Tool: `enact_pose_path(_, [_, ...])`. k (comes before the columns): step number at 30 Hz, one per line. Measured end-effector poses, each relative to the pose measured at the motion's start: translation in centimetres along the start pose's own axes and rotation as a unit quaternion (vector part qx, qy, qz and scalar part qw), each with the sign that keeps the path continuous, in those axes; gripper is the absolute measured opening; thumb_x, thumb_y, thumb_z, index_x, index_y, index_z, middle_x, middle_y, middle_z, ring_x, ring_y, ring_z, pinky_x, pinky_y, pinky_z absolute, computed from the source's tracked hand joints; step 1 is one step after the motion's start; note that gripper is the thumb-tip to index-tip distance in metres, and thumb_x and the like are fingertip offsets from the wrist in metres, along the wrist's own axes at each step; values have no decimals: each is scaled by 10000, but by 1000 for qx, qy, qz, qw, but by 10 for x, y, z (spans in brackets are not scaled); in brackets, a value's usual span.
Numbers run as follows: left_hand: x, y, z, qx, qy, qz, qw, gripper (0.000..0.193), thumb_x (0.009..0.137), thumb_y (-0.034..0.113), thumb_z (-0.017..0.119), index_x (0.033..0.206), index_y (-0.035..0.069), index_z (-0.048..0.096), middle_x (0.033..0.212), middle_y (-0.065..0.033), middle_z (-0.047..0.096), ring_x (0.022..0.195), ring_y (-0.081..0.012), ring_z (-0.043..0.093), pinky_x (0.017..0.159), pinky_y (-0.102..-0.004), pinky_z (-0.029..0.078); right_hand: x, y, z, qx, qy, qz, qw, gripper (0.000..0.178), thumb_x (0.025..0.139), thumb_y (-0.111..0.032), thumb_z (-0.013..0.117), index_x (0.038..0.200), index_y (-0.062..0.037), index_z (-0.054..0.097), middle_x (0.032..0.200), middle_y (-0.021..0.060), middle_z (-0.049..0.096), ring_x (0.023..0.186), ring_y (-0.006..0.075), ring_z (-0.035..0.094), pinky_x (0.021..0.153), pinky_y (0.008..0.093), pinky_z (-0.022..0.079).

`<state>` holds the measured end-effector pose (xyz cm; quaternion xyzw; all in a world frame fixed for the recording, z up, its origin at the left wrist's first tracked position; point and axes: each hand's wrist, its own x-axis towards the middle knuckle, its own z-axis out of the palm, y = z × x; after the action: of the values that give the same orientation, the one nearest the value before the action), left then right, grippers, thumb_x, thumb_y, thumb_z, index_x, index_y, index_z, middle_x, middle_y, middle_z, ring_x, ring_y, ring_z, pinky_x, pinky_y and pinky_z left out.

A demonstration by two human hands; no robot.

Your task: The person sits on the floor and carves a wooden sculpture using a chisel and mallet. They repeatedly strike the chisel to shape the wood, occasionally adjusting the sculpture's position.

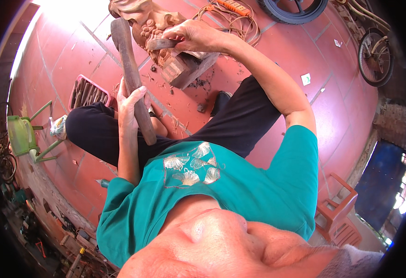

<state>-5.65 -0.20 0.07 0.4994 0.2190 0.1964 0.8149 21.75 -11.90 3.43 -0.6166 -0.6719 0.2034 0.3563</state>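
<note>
My left hand [130, 104] is closed around a long wooden mallet [129, 62], held upright over my lap with its thick end pointing away from me. My right hand [194, 36] grips a chisel by its wooden handle [160, 44]; its blade cannot be made out. That hand is right at a carved wooden sculpture [151, 25] with rounded, knobbly relief and smooth folds. A wooden block [177, 69] lies at the near end of the carving, where wood chips and dark crumbs are scattered on the floor.
A pink basket [107, 92] of several wooden-handled tools stands left of my knee. Beyond it is a green plastic stool [20, 134]. An orange power strip [234, 7] with tangled cord lies beyond my right hand. Wheels [375, 58] stand far right; a brown chair [337, 208] is near right.
</note>
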Motion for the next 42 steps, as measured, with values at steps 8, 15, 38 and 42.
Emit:
enact_pose_path(8, [-4, -6, -6, 14, 4, 5, 1000, 472, 883, 59, 685, 1308, -36, 503, 828, -34, 556, 558, -110, 544, 485, -240, 453, 5, 10, 8, -13, -7, 0, 1000, 384, 803, -104, 778, 1177, -134, 697, 935, 101, 718, 891, 267, 694, 819, 398, 521])
enact_pose_path(15, [-7, -6, -5, 38, 13, 18, 999, 460, 875, 33, 691, 1298, -6, 515, 848, -30, 562, 569, -104, 551, 491, -233, 450, 9, 10, 14, -61, -36, 12, 997, 388, 794, -148, 799, 1171, -176, 711, 955, 84, 734, 925, 282, 701, 832, 411, 516])
enact_pose_path(38, [-18, -23, 8, 226, 54, 178, 956, 357, 880, 90, 768, 1154, 28, 547, 896, -2, 583, 729, -67, 568, 645, -235, 489, 6, 7, 19, -78, -27, -22, 996, 361, 784, -70, 775, 1131, -48, 678, 932, 110, 688, 888, 279, 675, 804, 401, 534])
enact_pose_path(42, [-26, -25, 13, 207, 81, 181, 958, 283, 891, 84, 757, 1064, 35, 538, 917, -20, 598, 793, -80, 580, 702, -247, 497, 9, 12, 25, -70, -30, -15, 997, 369, 784, -53, 769, 1142, -60, 680, 953, 95, 710, 887, 264, 684, 813, 392, 532])
